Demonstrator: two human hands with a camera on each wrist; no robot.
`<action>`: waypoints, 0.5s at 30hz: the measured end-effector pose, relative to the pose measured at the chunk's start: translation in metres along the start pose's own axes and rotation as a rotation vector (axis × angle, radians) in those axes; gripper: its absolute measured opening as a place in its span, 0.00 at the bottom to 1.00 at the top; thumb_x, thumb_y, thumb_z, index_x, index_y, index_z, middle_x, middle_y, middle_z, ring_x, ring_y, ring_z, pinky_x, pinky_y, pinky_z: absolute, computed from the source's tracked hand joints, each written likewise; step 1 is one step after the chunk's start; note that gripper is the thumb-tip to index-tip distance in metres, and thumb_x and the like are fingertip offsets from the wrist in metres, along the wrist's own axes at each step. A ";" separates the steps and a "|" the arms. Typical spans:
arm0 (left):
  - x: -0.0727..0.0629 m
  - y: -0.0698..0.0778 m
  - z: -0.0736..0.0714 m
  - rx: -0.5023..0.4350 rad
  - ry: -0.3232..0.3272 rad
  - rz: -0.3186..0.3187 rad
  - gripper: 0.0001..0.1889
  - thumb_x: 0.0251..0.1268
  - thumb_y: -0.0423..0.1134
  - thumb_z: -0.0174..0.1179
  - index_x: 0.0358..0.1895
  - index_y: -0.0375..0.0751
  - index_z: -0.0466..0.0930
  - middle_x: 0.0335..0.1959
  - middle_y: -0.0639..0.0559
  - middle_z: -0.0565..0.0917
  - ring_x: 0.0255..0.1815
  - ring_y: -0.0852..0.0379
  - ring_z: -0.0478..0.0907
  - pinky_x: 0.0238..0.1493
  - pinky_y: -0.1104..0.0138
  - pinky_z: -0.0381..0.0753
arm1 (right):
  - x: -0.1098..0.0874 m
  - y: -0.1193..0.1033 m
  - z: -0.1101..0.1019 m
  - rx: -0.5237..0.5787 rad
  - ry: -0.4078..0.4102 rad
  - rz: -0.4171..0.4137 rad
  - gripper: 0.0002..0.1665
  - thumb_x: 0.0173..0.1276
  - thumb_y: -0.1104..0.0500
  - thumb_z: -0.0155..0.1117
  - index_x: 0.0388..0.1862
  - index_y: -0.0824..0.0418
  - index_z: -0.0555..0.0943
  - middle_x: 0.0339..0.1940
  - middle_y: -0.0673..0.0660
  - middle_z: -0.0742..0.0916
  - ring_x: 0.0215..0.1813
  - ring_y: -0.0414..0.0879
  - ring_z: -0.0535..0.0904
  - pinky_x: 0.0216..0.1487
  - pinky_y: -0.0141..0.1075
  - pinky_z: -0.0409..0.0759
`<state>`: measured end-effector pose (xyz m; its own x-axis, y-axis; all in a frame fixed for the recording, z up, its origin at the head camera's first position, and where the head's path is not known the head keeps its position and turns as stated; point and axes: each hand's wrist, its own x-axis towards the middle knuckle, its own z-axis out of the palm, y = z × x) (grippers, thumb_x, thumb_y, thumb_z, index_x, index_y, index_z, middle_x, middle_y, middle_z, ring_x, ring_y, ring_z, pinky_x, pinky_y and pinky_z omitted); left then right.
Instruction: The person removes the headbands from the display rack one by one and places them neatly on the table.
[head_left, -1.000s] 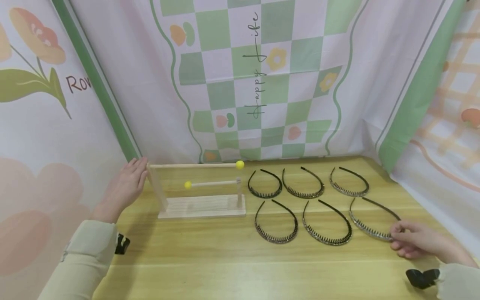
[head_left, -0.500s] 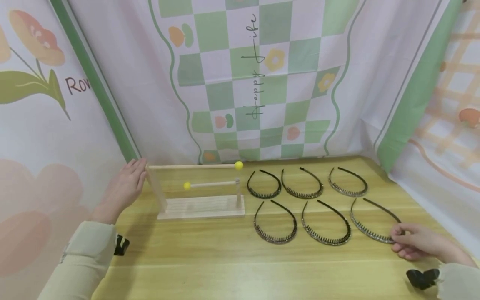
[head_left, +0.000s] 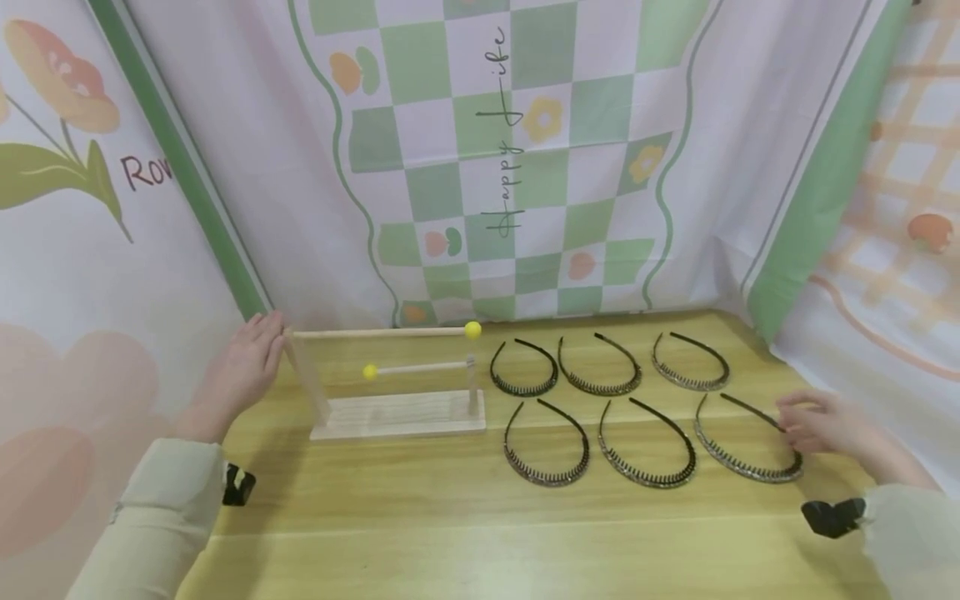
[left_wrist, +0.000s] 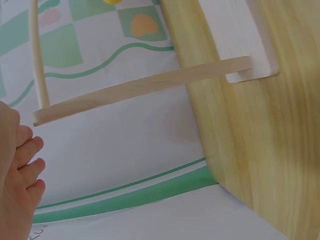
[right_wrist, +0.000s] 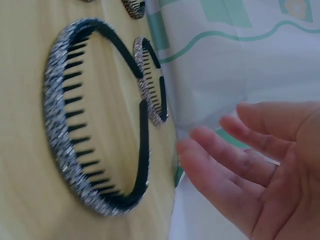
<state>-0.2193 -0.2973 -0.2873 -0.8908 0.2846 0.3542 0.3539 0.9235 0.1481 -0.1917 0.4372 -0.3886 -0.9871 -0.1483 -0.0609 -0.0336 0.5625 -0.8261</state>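
Beside the top of the left post of a wooden rack (head_left: 397, 417) is my left hand (head_left: 236, 367), its fingers straight. The left wrist view shows that hand (left_wrist: 20, 170) right at the top end of the post (left_wrist: 145, 87). My right hand (head_left: 832, 429) hovers at the right side of the front right headband (head_left: 750, 467), a toothed one with silvery glitter. Seen from the right wrist, the hand (right_wrist: 250, 165) has loosely bent fingers, holds nothing and is apart from the glittery headband (right_wrist: 57, 115), which lies on the table.
Several other toothed headbands lie in two rows, among them a front middle one (head_left: 652, 479) and a back right one (head_left: 690, 383). The rack's two rods end in yellow balls (head_left: 472, 330). Printed curtains (head_left: 697, 200) hang behind and beside the wooden table (head_left: 450, 533).
My right hand has let go of the front right headband and moved up and away from its lower edge. The left hand stays at the rack; the whole head view shifted slightly.
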 end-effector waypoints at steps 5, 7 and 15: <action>0.007 -0.001 -0.006 0.007 0.015 -0.009 0.26 0.76 0.39 0.32 0.65 0.19 0.50 0.65 0.24 0.54 0.66 0.28 0.48 0.68 0.47 0.41 | 0.014 -0.021 0.002 -0.124 0.106 -0.086 0.28 0.74 0.60 0.44 0.56 0.87 0.56 0.46 0.85 0.72 0.36 0.44 0.80 0.36 0.37 0.83; 0.009 -0.001 -0.007 0.009 0.006 -0.013 0.26 0.76 0.40 0.31 0.66 0.20 0.49 0.65 0.24 0.53 0.66 0.28 0.47 0.68 0.47 0.39 | 0.020 -0.028 0.005 -0.184 0.129 -0.117 0.29 0.75 0.59 0.43 0.58 0.86 0.56 0.51 0.86 0.68 0.40 0.53 0.79 0.35 0.36 0.83; 0.025 0.008 -0.012 -0.004 -0.056 -0.060 0.30 0.76 0.46 0.26 0.68 0.23 0.44 0.67 0.25 0.49 0.68 0.31 0.42 0.69 0.49 0.34 | 0.046 -0.063 0.014 -0.333 0.172 -0.141 0.35 0.75 0.51 0.42 0.61 0.83 0.55 0.56 0.84 0.63 0.54 0.76 0.61 0.50 0.68 0.62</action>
